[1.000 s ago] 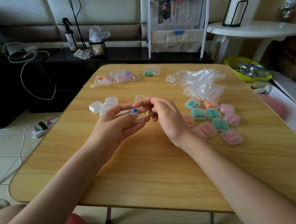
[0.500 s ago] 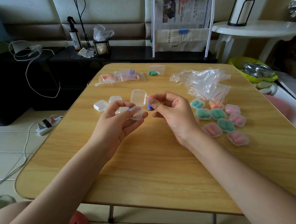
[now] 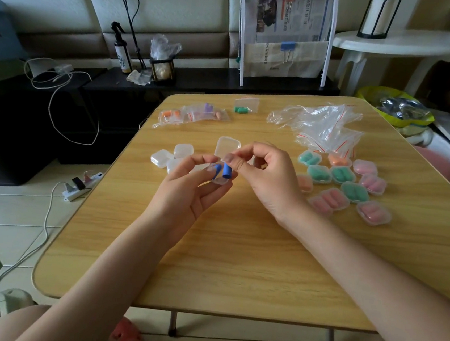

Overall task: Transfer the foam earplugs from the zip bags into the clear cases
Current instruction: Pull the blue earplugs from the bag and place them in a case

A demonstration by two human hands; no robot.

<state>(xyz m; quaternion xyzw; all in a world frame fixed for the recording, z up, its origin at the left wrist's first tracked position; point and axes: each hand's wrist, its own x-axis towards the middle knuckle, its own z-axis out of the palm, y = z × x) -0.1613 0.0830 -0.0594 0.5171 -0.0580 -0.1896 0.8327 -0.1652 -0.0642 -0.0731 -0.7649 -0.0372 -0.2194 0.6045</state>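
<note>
My left hand [image 3: 188, 191] holds a small clear case [image 3: 224, 153] with its lid standing open, above the middle of the wooden table [image 3: 237, 255]. One blue earplug [image 3: 216, 172] lies in the case. My right hand [image 3: 270, 178] pinches a second blue earplug [image 3: 227, 170] at the case's mouth. Zip bags with orange, purple and pink earplugs [image 3: 193, 114] lie at the far left, and one with green earplugs [image 3: 246, 106] lies behind them. Several filled cases [image 3: 350, 185] sit at the right.
Closed clear cases with nothing inside [image 3: 172, 158] lie left of my hands. A heap of used zip bags [image 3: 323, 125] lies at the far right of the table. A power strip [image 3: 80, 184] and cables lie on the floor to the left. A newspaper rack [image 3: 285, 32] stands behind the table.
The right hand has carried the second blue earplug leftward to the open case in my left hand. The lid now stands fully open and one earplug lies inside.
</note>
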